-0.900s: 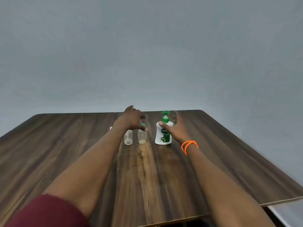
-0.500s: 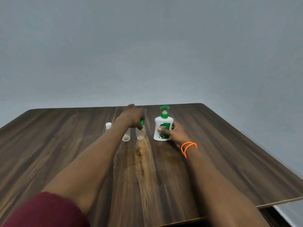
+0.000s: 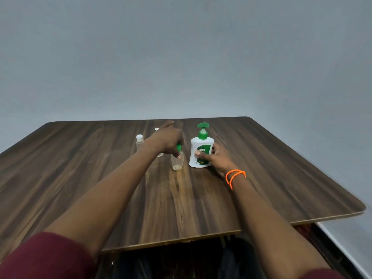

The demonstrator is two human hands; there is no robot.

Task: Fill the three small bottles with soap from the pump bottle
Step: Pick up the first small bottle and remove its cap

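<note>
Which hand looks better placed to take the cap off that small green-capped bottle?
The left hand. Its fingers already grip the green-capped bottle near its top, while the right hand holds the pump bottle upright on the table, steadying it for pumping later.

middle small bottle (image 3: 160, 154) — mostly hidden | behind left hand (image 3: 168, 137)

Before you, the dark wood-grain laminate table (image 3: 271, 158) carries an upright white pump bottle with green pump head (image 3: 201, 150) and, just left of it, three small clear plastic bottles (image 3: 177, 163), one partly hidden.
</note>
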